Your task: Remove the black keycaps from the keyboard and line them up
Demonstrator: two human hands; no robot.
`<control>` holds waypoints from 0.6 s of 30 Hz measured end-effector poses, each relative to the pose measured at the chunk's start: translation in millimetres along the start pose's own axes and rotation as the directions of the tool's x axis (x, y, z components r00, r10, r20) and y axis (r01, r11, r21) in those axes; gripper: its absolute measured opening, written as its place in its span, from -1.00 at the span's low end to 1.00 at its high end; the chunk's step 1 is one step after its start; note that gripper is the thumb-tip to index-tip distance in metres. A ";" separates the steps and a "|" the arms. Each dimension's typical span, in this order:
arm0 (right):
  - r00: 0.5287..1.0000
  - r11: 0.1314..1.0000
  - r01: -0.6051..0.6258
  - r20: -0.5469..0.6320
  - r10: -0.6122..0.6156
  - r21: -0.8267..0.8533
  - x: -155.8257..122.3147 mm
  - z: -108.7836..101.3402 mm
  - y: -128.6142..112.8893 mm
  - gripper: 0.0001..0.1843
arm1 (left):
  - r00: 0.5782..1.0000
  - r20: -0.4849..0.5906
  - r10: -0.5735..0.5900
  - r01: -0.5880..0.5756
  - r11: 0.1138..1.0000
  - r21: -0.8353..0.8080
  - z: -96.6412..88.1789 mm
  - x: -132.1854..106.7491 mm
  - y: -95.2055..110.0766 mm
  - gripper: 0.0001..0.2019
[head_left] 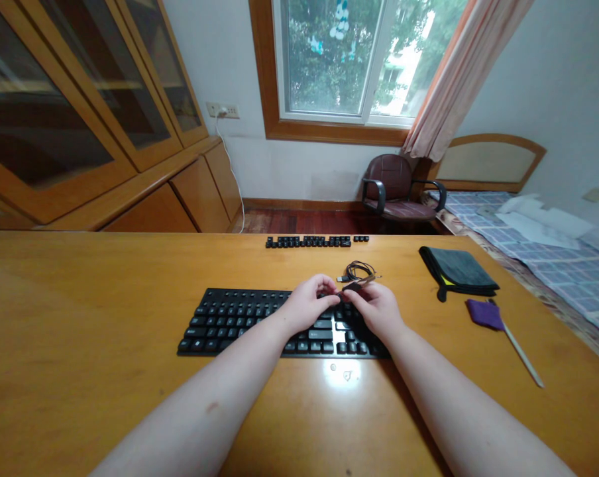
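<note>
A black keyboard (240, 322) lies on the table, its top row showing small stems where keycaps are off. Over its right half, my left hand (309, 305) is closed in a pinch, thumb against fingers; whatever is between the fingertips is too small to make out. My right hand (378, 310) faces it, closed on a small black thing (352, 287) with a thin part reaching up to the right. The fingertips of both hands nearly meet. Just behind them lies a coiled black USB cable (359, 270). Part of the keyboard's right side is hidden by my right hand.
Loose black keycaps (309, 242) stand in rows along the table's far edge. To the right are a folded grey cloth (458, 270) and a purple cloth piece (486, 314) on a pale stick (524, 358). Beyond the table stands a brown armchair (391, 182).
</note>
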State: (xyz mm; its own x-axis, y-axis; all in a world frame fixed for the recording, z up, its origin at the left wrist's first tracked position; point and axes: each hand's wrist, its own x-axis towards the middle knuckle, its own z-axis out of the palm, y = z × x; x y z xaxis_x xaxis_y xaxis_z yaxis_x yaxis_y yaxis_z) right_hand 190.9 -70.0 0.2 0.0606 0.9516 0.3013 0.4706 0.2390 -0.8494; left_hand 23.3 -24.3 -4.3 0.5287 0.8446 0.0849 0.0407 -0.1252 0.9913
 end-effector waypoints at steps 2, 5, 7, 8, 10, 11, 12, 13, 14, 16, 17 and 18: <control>1.000 1.000 -0.015 0.000 0.015 0.027 -0.1 -0.2 0.4 -0.78 | 0.999 0.023 0.035 -0.036 0.999 0.023 0.1 -1.2 1.2 -0.84; 0.999 0.995 -0.032 0.004 0.032 0.099 -0.1 0.0 2.4 -0.77 | 0.993 0.043 0.110 -0.112 0.991 0.067 -0.4 -3.8 4.1 -0.81; 0.997 0.980 -0.077 -0.002 0.079 0.185 0.1 1.0 5.1 -0.75 | 0.984 0.072 0.161 -0.168 0.980 0.110 -1.2 -5.2 7.0 -0.83; 0.994 0.967 -0.105 -0.008 0.110 0.230 0.3 1.7 6.7 -0.75 | 0.978 0.098 0.184 -0.197 0.970 0.144 -1.8 -5.6 8.6 -0.85; 0.987 0.940 -0.151 -0.015 0.163 0.305 0.9 3.4 9.7 -0.75 | 0.964 0.148 0.221 -0.250 0.942 0.222 -2.8 -5.7 11.3 -0.88; 0.984 0.929 -0.163 -0.014 0.178 0.333 1.3 4.1 10.8 -0.74 | 0.958 0.163 0.235 -0.271 0.928 0.255 -3.1 -5.5 12.2 -0.87; 0.983 0.920 -0.168 -0.012 0.185 0.355 1.6 4.8 11.5 -0.73 | 0.955 0.171 0.243 -0.283 0.918 0.279 -3.1 -5.3 12.7 -0.86; 0.982 0.912 -0.170 -0.011 0.187 0.373 2.0 5.2 11.7 -0.73 | 0.954 0.169 0.248 -0.289 0.911 0.295 -3.0 -5.1 12.8 -0.85; 0.982 0.906 -0.171 -0.009 0.189 0.387 2.2 5.5 11.6 -0.72 | 0.956 0.155 0.250 -0.287 0.907 0.307 -2.7 -5.0 12.5 -0.84; 0.981 0.900 -0.172 -0.008 0.191 0.401 2.6 5.4 10.3 -0.72 | 0.961 0.104 0.256 -0.276 0.906 0.320 -1.9 -4.9 11.4 -0.86; 0.981 0.900 -0.170 -0.015 0.192 0.400 2.7 5.1 9.3 -0.73 | 0.963 0.070 0.262 -0.270 0.909 0.318 -1.6 -4.9 10.8 -0.87; 0.981 0.904 -0.165 -0.033 0.193 0.394 2.8 4.7 8.1 -0.73 | 0.963 0.033 0.266 -0.263 0.915 0.304 -1.4 -4.7 10.1 -0.88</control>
State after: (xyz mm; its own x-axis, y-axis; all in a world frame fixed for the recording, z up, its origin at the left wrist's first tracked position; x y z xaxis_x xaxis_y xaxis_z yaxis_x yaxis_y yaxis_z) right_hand 190.7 -64.4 -7.9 0.1797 0.9729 0.1457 0.0689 0.1353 -0.9884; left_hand 20.0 -28.8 5.5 0.5481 0.7631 0.3425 0.1560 -0.4955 0.8545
